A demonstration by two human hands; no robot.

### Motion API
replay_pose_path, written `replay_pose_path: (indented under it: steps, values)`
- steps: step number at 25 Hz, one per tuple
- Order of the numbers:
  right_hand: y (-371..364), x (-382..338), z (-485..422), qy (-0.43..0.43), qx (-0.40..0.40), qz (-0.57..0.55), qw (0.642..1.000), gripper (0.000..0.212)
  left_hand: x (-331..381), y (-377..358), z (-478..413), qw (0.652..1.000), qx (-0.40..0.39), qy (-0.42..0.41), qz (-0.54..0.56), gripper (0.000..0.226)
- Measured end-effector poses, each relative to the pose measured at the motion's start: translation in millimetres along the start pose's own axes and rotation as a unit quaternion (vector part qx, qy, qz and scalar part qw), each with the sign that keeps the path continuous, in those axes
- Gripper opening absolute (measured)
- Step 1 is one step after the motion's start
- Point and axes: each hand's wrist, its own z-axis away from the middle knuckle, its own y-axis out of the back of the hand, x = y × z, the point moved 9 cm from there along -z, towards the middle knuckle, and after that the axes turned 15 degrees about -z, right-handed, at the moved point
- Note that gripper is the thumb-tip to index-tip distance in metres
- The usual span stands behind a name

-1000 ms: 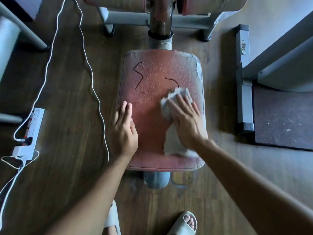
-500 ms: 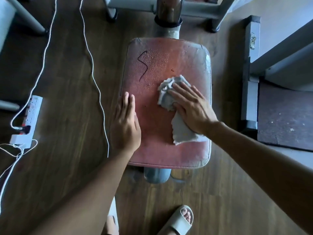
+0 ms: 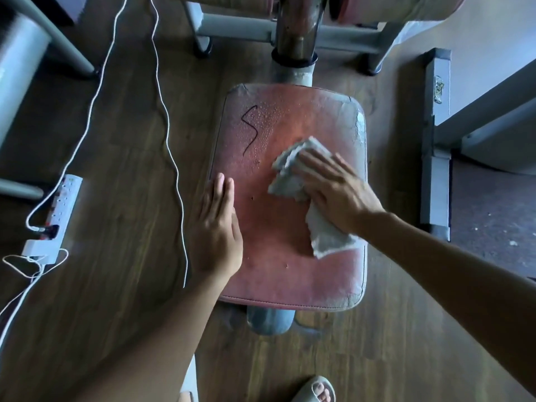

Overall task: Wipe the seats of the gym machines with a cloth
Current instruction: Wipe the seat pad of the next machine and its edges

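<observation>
- Two hands lie on the red seat (image 3: 290,274): the left hand (image 3: 217,227) rests flat and empty along its left edge, fingers together, probably to brace the body.
- The right hand (image 3: 333,190) presses the grey cloth (image 3: 293,169) down with spread fingers on the seat's right half; it pins the cloth flat and does not clench it.
- Droplets and a black squiggle (image 3: 251,129) sit on the far left, likely unwiped.
- Both forearms reach forward and down; the right angles inward.
</observation>
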Motion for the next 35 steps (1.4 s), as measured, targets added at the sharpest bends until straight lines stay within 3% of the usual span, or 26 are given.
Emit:
replay_pose_path:
  steps: [3,5,7,9,11,16,19,21,23,27,31,33,35]
  values:
    - [21,50,-66,-0.113,0.082,0.008,0.99,0.046,1,0,2,1.0,0.006,-0.006,-0.009,0.048]
    - [21,47,-73,-0.144,0.121,-0.004,0.982,0.045,0,1,3,1.0,0.006,-0.008,-0.009,0.047]
    - [6,11,-40,-0.074,0.081,-0.015,0.994,0.045,-1,2,2,1.0,0.004,-0.004,-0.006,0.049]
    - [-12,-27,7,0.037,-0.02,-0.022,0.999,0.045,0,5,1,1.0,0.012,-0.005,0.005,0.048]
    - [-12,-22,21,0.086,-0.076,-0.005,0.993,0.046,1,5,2,1.0,0.011,-0.004,0.013,0.048]
    - [29,64,-56,-0.085,0.072,0.001,0.994,0.045,1,3,3,1.0,0.01,-0.011,0.008,0.049]
    - [25,54,-51,-0.17,0.144,-0.047,0.974,0.044,1,3,3,1.0,0.01,-0.013,0.005,0.049]
    - [12,2,-16,-0.128,0.145,-0.067,0.979,0.042,1,7,2,1.0,0.019,-0.007,0.008,0.048]
    - [-13,-46,29,-0.069,0.07,-0.07,0.993,0.041,2,8,0,0.999,0.028,-0.009,0.022,0.047]
    - [-15,-19,20,-0.027,-0.005,-0.023,0.999,0.044,2,5,1,1.0,0.025,-0.005,0.017,0.048]
    - [5,27,-36,-0.103,0.065,-0.003,0.993,0.047,-3,-3,2,1.0,0.019,-0.018,0.012,0.049]
    - [-2,20,-31,-0.162,0.104,-0.018,0.981,0.044,-7,-2,2,0.999,0.023,-0.011,0.019,0.048]
    - [-13,-10,-5,-0.153,0.106,-0.042,0.982,0.041,-6,-2,1,0.998,0.03,-0.008,0.051,0.047]
